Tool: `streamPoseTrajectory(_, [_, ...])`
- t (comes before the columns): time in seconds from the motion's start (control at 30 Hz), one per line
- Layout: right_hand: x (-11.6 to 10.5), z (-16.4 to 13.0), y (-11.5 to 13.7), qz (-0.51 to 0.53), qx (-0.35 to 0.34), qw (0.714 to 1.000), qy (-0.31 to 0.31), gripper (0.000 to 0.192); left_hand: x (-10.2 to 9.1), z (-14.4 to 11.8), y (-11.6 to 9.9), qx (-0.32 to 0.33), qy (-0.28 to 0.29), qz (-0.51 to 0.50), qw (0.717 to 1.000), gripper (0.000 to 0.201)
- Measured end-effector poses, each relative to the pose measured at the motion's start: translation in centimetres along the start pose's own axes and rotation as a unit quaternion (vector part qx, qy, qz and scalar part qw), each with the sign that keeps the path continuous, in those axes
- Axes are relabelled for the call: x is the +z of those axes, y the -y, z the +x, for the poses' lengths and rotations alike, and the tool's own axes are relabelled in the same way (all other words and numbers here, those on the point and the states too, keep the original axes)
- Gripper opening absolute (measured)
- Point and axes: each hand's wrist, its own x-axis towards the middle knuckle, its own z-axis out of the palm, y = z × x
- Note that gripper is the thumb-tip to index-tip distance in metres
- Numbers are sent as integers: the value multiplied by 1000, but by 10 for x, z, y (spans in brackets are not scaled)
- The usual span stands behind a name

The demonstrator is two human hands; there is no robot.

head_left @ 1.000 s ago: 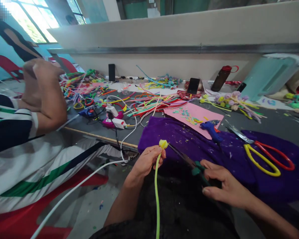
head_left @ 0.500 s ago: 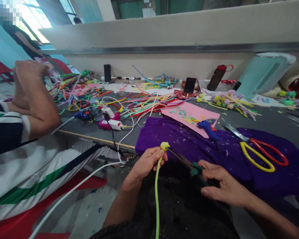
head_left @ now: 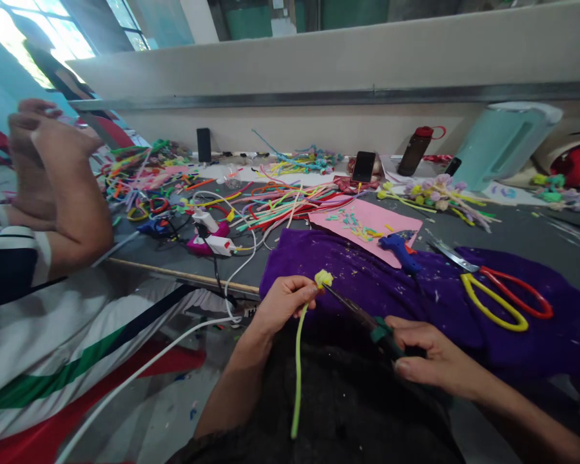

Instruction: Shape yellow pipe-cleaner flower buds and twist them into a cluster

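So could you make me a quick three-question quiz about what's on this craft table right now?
1. True or false: the left hand holds a green stem with a yellow bud at its top.
2. What does the right hand grip? A) the glue gun B) green-handled pliers C) the big scissors
3. What colour is the cloth under the big scissors?

Key
1. True.
2. B; the pliers' tip meets the bud.
3. Purple.
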Motion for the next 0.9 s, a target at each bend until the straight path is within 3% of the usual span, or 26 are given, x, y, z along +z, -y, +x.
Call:
streamPoseTrajectory(0.27, [-4,1,1,98,21,995,26,38,3,-1,0,82,-34,23,996,23])
streamPoseTrajectory(0.6, [-8,-1,-3,231,97,968,21,38,8,-4,3,117,-78,90,986,20])
streamPoseTrajectory(0.9, [-8,-1,-15,352,148,923,39,38,10,-2,7,137,-91,140,976,19])
